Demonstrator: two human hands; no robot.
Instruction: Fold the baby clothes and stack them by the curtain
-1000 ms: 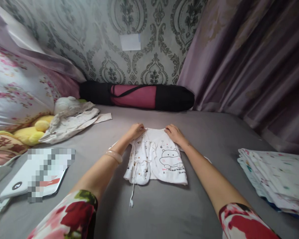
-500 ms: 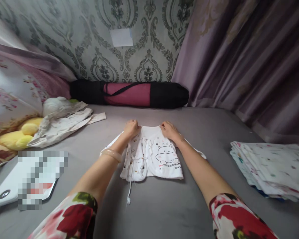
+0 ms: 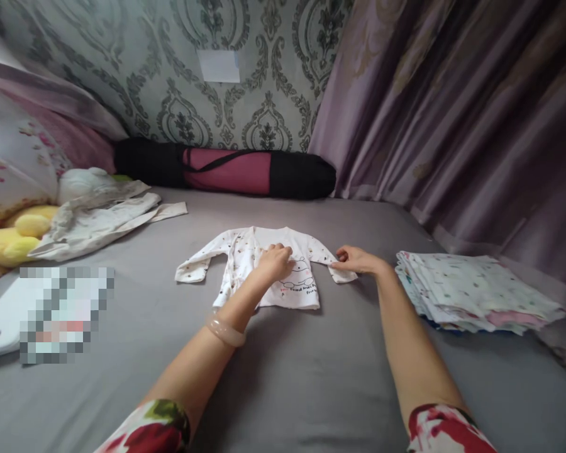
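Note:
A small white baby shirt (image 3: 268, 242) with a hippo print and dotted sleeves lies spread flat on the grey bed sheet (image 3: 283, 384). My left hand (image 3: 276, 261), with a bangle on its wrist, rests on the shirt's front beside the hippo drawing, its fingers curled; whether they pinch cloth is hidden. My right hand (image 3: 356, 259) is at the cuff of the right-side sleeve, thumb and fingers closed on its upper edge. The left-side sleeve (image 3: 195, 267) lies bent outward, untouched.
Folded cloths (image 3: 476, 289) are stacked at the right. A black and maroon bag (image 3: 226, 170) lies along the wall. At the left are a crumpled garment (image 3: 104, 220), a yellow plush toy (image 3: 9, 245) and a white object (image 3: 4, 314) beside a blurred one.
My left hand has moved from the collar down onto the shirt's front. My right hand has gone from the collar to the right-side cuff. Both sleeves now show spread out; the view has shifted.

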